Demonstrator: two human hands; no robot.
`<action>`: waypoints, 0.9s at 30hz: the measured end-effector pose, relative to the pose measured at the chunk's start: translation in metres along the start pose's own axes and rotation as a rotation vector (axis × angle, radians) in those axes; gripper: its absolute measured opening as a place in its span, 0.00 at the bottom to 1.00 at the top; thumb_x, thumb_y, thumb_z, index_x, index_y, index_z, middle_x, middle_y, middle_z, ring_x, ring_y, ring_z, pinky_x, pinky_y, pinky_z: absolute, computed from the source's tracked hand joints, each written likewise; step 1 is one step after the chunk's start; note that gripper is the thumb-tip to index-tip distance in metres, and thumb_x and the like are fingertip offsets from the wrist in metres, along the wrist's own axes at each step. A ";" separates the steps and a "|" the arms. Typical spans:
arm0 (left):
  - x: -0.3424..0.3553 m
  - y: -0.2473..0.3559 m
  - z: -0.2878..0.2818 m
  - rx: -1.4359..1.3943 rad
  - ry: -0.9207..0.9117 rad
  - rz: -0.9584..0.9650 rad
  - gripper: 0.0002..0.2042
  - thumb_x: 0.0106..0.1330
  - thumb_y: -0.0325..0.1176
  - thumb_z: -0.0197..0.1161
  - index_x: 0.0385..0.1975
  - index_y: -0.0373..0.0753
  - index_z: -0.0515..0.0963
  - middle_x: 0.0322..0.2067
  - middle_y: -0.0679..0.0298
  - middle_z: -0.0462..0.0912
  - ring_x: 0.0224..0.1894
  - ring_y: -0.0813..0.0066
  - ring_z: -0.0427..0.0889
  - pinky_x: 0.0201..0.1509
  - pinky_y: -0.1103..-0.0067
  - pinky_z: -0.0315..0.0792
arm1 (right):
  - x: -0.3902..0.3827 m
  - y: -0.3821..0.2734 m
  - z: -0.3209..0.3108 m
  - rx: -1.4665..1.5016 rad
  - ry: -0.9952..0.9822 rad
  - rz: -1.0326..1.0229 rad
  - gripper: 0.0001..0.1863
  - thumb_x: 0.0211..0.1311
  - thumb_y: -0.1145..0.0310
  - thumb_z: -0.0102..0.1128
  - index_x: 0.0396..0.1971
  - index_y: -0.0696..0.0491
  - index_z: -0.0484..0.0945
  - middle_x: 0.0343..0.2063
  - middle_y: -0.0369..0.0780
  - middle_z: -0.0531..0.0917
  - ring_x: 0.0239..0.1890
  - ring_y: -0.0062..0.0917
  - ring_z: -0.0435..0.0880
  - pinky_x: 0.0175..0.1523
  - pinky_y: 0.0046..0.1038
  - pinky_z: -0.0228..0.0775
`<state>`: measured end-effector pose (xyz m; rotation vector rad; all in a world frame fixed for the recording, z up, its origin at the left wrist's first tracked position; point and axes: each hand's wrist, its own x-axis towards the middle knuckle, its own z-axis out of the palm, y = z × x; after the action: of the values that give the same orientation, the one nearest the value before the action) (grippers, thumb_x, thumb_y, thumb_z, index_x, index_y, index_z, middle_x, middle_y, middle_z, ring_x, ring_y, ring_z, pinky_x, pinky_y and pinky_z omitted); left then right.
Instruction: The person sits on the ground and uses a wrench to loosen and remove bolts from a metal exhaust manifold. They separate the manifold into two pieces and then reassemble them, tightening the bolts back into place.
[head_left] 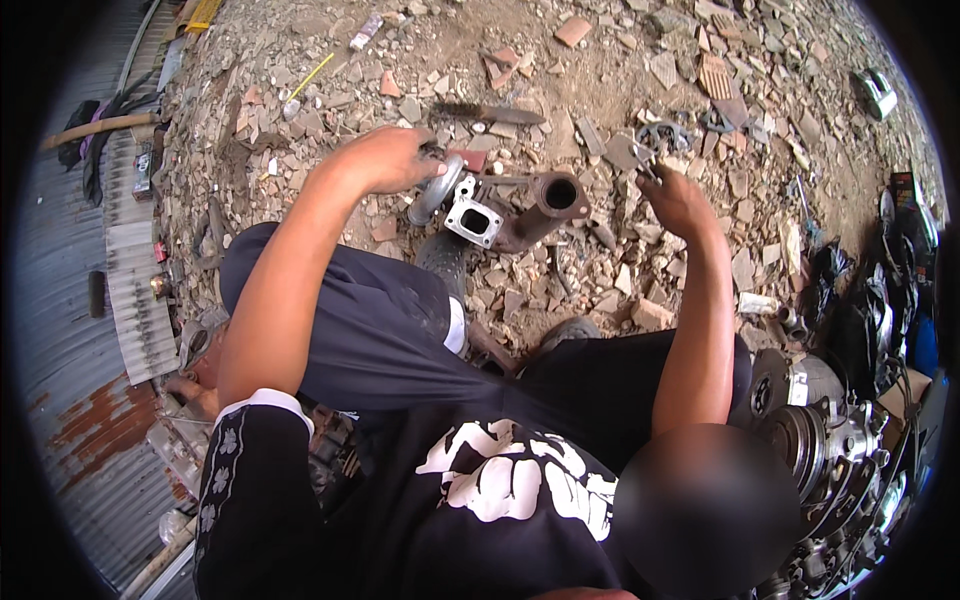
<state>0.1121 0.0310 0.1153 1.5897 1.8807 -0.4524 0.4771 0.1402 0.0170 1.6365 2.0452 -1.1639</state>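
Nearest our body, our dark-trousered legs point(360, 300) bend outward over the near edge of the rubble-strewn ground point(470, 45). Toward that ground's near right corner, beside our right leg, sit greasy metal pulleys point(800, 445), apart from both hands.

Just beyond our knees, near the middle of the ground's near side, is a turbocharger-like metal assembly point(510, 233). We see its long axis run roughly left to right: a rounded silver housing point(428, 205) at the left end, a pale flange point(472, 222) with a squarish opening facing up at us, and a rusty pipe point(545, 215) slanting away to the right, its round mouth upward.

Our left hand point(385, 160) is the nearer one, its fingers curled over the far rim of the silver housing and touching it. Our right hand point(683, 203) is apart from the assembly, beyond the pipe's mouth to the right; its thumb and fingers pinch a small bright metal piece point(643, 156), whose kind we cannot tell.

Farther out, past the left hand, a dark blade-like strip point(490, 113) lies crosswise, and a thin yellow strip point(311, 77) rests toward the ground's far left corner.
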 end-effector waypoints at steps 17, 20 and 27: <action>-0.041 0.073 -0.001 0.068 -0.134 0.064 0.29 0.68 0.49 0.65 0.64 0.37 0.72 0.53 0.46 0.80 0.58 0.46 0.78 0.63 0.61 0.72 | -0.011 -0.041 0.025 -0.076 0.049 -0.173 0.25 0.72 0.52 0.54 0.53 0.59 0.79 0.38 0.55 0.87 0.44 0.50 0.87 0.54 0.46 0.75; -0.037 0.089 -0.014 0.084 0.150 0.240 0.29 0.69 0.49 0.64 0.65 0.37 0.71 0.54 0.46 0.80 0.57 0.47 0.79 0.61 0.61 0.73 | -0.004 -0.062 0.025 0.066 0.133 -0.268 0.22 0.73 0.56 0.53 0.47 0.62 0.81 0.39 0.61 0.85 0.48 0.55 0.84 0.57 0.48 0.75; -0.060 0.114 -0.077 -0.013 0.611 0.388 0.29 0.70 0.45 0.62 0.65 0.35 0.68 0.49 0.47 0.82 0.50 0.53 0.79 0.54 0.65 0.72 | 0.014 -0.110 0.009 1.000 0.128 -0.427 0.21 0.73 0.66 0.55 0.62 0.58 0.76 0.34 0.40 0.87 0.27 0.18 0.80 0.35 0.24 0.75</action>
<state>0.2083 0.0580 0.2266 2.1917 1.8962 0.2455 0.3699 0.1389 0.0481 1.6527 2.0625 -2.5923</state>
